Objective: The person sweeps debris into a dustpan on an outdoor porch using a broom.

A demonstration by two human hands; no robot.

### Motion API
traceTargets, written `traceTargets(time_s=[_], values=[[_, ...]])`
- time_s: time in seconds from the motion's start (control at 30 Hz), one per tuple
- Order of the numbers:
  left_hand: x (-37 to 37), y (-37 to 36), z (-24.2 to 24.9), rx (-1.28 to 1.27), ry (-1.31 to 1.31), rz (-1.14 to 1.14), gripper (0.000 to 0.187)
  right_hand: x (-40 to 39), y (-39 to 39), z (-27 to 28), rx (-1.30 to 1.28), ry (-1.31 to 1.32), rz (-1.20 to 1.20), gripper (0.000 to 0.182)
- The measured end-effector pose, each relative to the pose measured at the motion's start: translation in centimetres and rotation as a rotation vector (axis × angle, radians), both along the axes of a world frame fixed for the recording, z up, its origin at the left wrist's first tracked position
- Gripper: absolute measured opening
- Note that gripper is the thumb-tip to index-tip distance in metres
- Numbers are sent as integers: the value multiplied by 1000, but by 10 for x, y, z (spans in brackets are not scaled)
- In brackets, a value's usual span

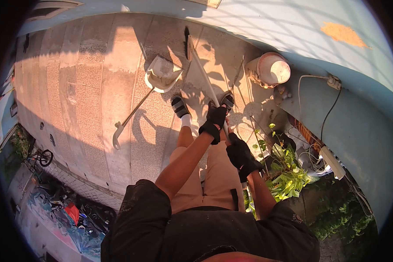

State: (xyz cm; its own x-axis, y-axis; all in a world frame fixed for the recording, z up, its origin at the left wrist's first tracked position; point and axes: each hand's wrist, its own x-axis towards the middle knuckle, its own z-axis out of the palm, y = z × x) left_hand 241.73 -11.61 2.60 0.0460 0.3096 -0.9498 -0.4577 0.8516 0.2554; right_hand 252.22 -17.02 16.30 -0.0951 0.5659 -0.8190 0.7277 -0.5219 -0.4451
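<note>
A broom (204,76) with a pale pole slants across the paving in front of me, its head with dark bristles at the far end. My left hand (215,120), in a black fingerless glove, is wrapped round the pole near my feet. Closer to my body, my right hand (243,155), gloved the same way, grips the upper end of the pole. Left of the broom head lies a white dustpan (163,75) on the paving, its long handle pointing back toward the lower left.
A whitish bucket (267,70) stands against the light blue wall (362,118) at the right. Leafy plants (288,179) and loose cables (312,159) crowd my right side. Far to the left are a bicycle (42,158) and a heap of mixed things (76,214).
</note>
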Motion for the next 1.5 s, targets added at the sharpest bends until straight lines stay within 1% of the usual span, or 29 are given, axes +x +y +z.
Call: traceTargets(time_s=[0.03, 0.1, 0.13, 0.2, 0.23, 0.27, 0.33, 0.37, 0.43, 0.47, 0.5, 0.6, 0.63, 0.7, 0.73, 0.77, 0.83, 0.87, 0.93, 1.0, 1.07, 1.13, 1.17, 1.23, 1.3, 1.37, 1.43, 1.47, 1.5], values=[[0, -4, -11, -1, 1, -2, 18, 5, -4, -10, -1, 1, -2, 59], [-1, -11, -34, -23, -99, -104, 24, 13, -6, -27, -158, 118, -220, 59], [0, -8, -42, -53, -114, -111, 26, 11, -1, -34, -157, 118, -222, 59], [2, 18, -36, 48, -176, -66, 34, 5, 15, -50, 71, -105, 23, 59], [4, 26, -35, 142, -236, -18, 47, 4, 19, -55, 65, -107, 22, 59], [7, 29, -43, 137, -238, -20, 47, 4, 22, -60, 164, -120, -10, 59], [9, 40, -50, 158, -272, 37, 66, 4, 29, -57, 285, -144, -22, 60], [8, 40, -48, 157, -270, 33, 66, 6, 27, -46, 285, -143, -26, 60], [3, 45, -31, 167, -198, -31, 67, 4, 35, 2, -26, -54, -197, 60], [2, 40, -32, 182, -147, -32, 57, 12, 9, -12, 45, -84, -95, 61], [0, 33, -41, 191, -146, -35, 57, 15, -8, -11, 52, -7, -158, 60], [-9, 22, -34, -3, -169, -96, 30, 14, -14, 1, 52, -2, -105, 55], [-11, 16, -32, 1, -167, -100, 30, 14, -16, -13, 90, -4, -75, 53], [-14, 6, -33, 24, -200, -29, 40, 11, -11, -43, 134, -5, -46, 51], [-15, -1, -36, -1, -194, -37, 64, 7, -2, -60, 144, -5, -102, 50], [-15, -6, -38, 3, -193, -37, 64, 5, 3, -76, 152, -5, -158, 50], [-20, -8, -43, -11, -229, -59, 82, 4, 5, -89, 209, -53, -81, 53], [-22, -4, -30, -9, -209, -126, 74, 1, 5, -78, 204, -74, -117, 53], [-28, -2, -30, 9, -190, -132, 75, -4, 12, -37, 114, -104, -170, 53], [-31, 2, -27, 26, -165, -126, 75, 1, -10, -20, 87, -96, -141, 57], [-28, 5, -34, 32, -143, -133, 75, 1, -3, -9, 69, -89, -105, 61], [-25, 2, -36, 52, -149, -107, 71, -1, 4, -2, -88, -58, -96, 61], [-23, 4, -32, 54, -148, -105, 71, 1, 5, -13, -86, -58, -93, 61], [-20, 6, -27, 85, -155, -104, 69, 4, 7, -59, 49, 15, -121, 58], [-21, 1, -34, 108, -137, -100, 67, -4, 18, -76, 89, -3, -120, 52], [-23, -7, -45, 124, -121, -102, 64, -13, 23, -74, 334, 10, -32, 38], [-25, -13, -55, 129, -131, -39, 55, -20, 16, -65, 364, 49, -56, 43], [-31, -10, -54, 188, -170, -127, 44, -24, 12, -56, 348, 3, -63, 46], [-31, -11, -51, 186, -175, -125, 44, -26, 5, -46, 330, -42, -70, 49]])
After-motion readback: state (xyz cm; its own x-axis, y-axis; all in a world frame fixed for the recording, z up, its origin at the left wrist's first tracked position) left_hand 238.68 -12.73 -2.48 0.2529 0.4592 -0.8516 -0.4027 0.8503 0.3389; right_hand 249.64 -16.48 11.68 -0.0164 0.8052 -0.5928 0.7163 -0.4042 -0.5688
